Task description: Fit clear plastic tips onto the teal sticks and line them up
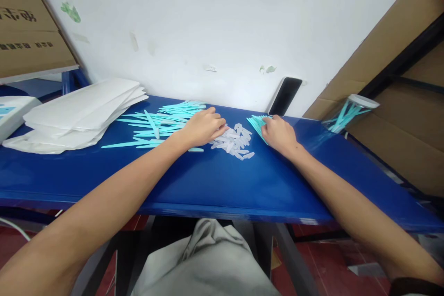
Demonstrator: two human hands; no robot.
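My left hand [204, 127] is over the left edge of a heap of small translucent white caps [234, 142]. Its fingers are curled, with the tips against the heap, and what they pinch is hidden. To its left and under the wrist lie many thin turquoise sticks [147, 132], shaped like slim razor handles, in a loose spread with a denser bunch [183, 107] behind. My right hand [279, 135] rests at a neat row of the same sticks [255, 123], right of the caps. Its fingers are bent onto the sticks, and the fingertips are partly hidden.
A phone [286, 96] leans on the wall behind the right hand. At the right, a clear container [363, 101] with a white rim holds turquoise sticks. White bags [83, 106] are stacked at left beside a white device [17, 113]. Everything sits on a blue table [215, 182].
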